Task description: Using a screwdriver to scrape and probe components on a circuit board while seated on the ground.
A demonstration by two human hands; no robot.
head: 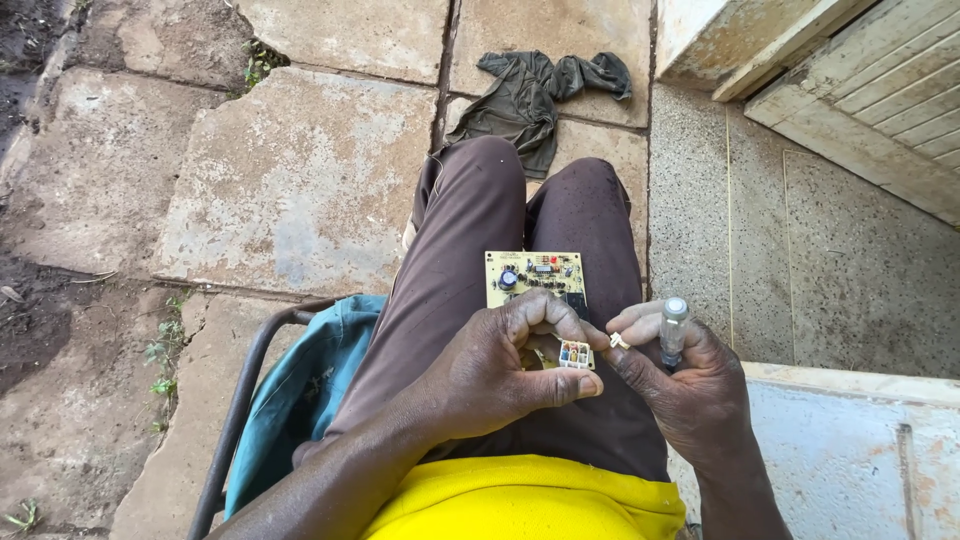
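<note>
Fingers of the left hand [490, 375] are clamped on the lower edge of a yellow circuit board [537, 282], which stands over the lap in brown trousers [450, 260]. At 3 o'clock from it, the right hand [680, 375] has fingers curled together around a clear small tube with grey cap [673, 330], and its thumb and finger pinch 1 small pale part [619, 341] just beside the white connector [574, 353] on the board. At 12 o'clock, a dark cloth [530, 95] lies on the stone slabs [300, 180].
</note>
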